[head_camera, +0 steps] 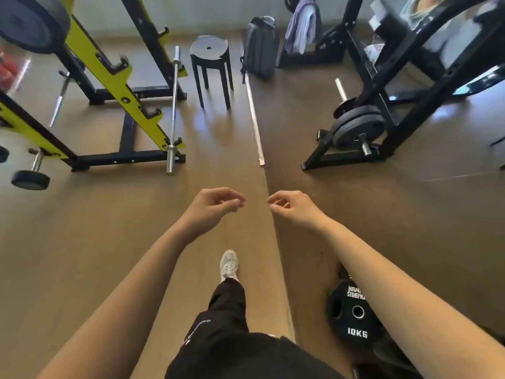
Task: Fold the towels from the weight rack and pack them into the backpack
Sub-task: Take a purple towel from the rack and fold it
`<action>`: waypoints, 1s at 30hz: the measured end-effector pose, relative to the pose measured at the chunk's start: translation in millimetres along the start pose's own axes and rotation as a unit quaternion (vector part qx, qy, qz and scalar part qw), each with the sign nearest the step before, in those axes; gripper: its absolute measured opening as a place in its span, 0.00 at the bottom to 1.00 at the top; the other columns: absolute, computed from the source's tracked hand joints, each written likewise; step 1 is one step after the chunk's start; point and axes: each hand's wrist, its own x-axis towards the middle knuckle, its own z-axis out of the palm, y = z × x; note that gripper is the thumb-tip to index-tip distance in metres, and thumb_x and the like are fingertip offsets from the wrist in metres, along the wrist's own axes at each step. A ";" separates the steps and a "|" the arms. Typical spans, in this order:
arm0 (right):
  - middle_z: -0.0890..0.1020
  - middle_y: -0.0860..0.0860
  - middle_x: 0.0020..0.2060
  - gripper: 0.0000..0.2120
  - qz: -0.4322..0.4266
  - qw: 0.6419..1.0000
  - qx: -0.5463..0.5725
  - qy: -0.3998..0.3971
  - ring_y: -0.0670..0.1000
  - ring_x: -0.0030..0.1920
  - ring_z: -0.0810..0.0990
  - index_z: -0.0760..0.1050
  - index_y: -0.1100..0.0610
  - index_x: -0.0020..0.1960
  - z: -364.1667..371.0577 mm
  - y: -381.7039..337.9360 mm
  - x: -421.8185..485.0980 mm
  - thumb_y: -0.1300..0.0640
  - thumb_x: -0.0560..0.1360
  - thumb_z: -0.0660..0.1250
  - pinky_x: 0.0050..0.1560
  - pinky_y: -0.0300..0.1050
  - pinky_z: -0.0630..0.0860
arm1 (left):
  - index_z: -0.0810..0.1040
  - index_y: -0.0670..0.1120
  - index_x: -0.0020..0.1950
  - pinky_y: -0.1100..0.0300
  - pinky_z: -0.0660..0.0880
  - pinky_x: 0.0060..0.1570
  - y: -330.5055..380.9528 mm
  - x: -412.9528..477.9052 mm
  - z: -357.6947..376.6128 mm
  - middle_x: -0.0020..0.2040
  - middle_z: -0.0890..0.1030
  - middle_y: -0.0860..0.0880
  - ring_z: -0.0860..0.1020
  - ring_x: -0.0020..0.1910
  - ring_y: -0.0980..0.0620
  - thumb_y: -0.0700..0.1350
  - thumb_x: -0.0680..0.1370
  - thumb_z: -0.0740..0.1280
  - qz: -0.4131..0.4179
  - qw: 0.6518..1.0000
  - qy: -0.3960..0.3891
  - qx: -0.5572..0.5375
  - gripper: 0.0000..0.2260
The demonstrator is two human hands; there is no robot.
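Lilac and white towels (302, 26) hang over a black weight rack (325, 42) at the far end of the room, right of centre. A dark grey backpack (261, 46) stands upright on the floor just left of them. My left hand (216, 205) and my right hand (292, 206) are stretched out in front of me over the brown floor, far from the towels. Both hold nothing, with fingers loosely curled and apart.
A black stool (210, 61) stands left of the backpack. A yellow and black squat rack (109, 86) with a barbell (173, 105) fills the left side. A black machine with weight plates (358, 127) stands right. A 10 kg plate (352, 313) lies near my right arm.
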 end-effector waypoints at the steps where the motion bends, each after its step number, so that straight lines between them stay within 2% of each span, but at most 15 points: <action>1: 0.85 0.50 0.49 0.11 0.007 1.000 0.005 0.001 0.43 0.44 0.79 0.82 0.55 0.60 -2.3 -4.1 14.7 0.54 0.79 0.68 0.52 0.42 0.75 | 0.85 0.52 0.52 0.51 0.80 0.58 -2.6 15.0 -11.2 0.48 0.87 0.50 0.84 0.50 0.50 0.42 0.81 0.69 -0.004 1.000 0.004 -0.004 0.06; 6: 0.83 0.47 0.50 0.11 0.055 0.998 0.005 -0.006 0.43 0.47 0.79 0.82 0.54 0.60 -24.8 -32.4 90.0 0.53 0.81 0.66 0.54 0.43 0.78 | 0.85 0.54 0.50 0.51 0.80 0.58 -7.4 101.0 -75.8 0.47 0.87 0.51 0.84 0.49 0.51 0.42 0.82 0.69 -0.025 0.999 0.021 -0.024 0.08; 11: 0.83 0.47 0.49 0.10 0.094 0.993 0.060 0.028 0.44 0.49 0.80 0.81 0.53 0.60 -47.6 -50.7 169.0 0.53 0.81 0.66 0.50 0.38 0.77 | 0.85 0.55 0.48 0.48 0.81 0.59 -6.5 193.8 -123.7 0.47 0.87 0.50 0.84 0.51 0.48 0.43 0.81 0.69 -0.046 0.999 0.005 -0.022 0.08; 18: 0.86 0.54 0.46 0.08 0.147 0.975 0.147 0.081 0.50 0.45 0.84 0.83 0.55 0.56 -97.8 -31.1 287.3 0.58 0.79 0.68 0.44 0.34 0.78 | 0.86 0.47 0.53 0.55 0.80 0.57 7.9 336.3 -147.4 0.48 0.87 0.49 0.85 0.51 0.49 0.42 0.82 0.69 -0.072 0.997 -0.039 -0.003 0.06; 23: 0.86 0.52 0.45 0.08 0.163 0.966 0.178 0.088 0.53 0.47 0.84 0.83 0.53 0.55 -148.5 3.5 400.4 0.57 0.78 0.69 0.52 0.47 0.80 | 0.86 0.47 0.53 0.55 0.80 0.55 21.7 465.0 -158.1 0.48 0.87 0.49 0.84 0.51 0.48 0.42 0.82 0.69 -0.105 0.992 -0.059 0.029 0.06; 28: 0.86 0.51 0.44 0.07 0.170 0.965 0.185 0.082 0.51 0.47 0.84 0.83 0.53 0.54 -218.0 10.9 508.8 0.57 0.78 0.68 0.53 0.49 0.81 | 0.84 0.50 0.52 0.52 0.80 0.57 51.2 578.6 -182.1 0.49 0.86 0.48 0.83 0.52 0.50 0.44 0.82 0.68 -0.130 0.987 -0.074 0.050 0.05; 30: 0.85 0.51 0.45 0.07 0.164 0.968 0.173 0.073 0.51 0.47 0.84 0.83 0.54 0.54 -247.7 8.6 552.6 0.57 0.78 0.68 0.53 0.49 0.81 | 0.85 0.51 0.51 0.52 0.81 0.57 56.8 619.9 -198.5 0.49 0.86 0.49 0.84 0.51 0.49 0.44 0.82 0.69 -0.136 0.989 -0.053 0.039 0.05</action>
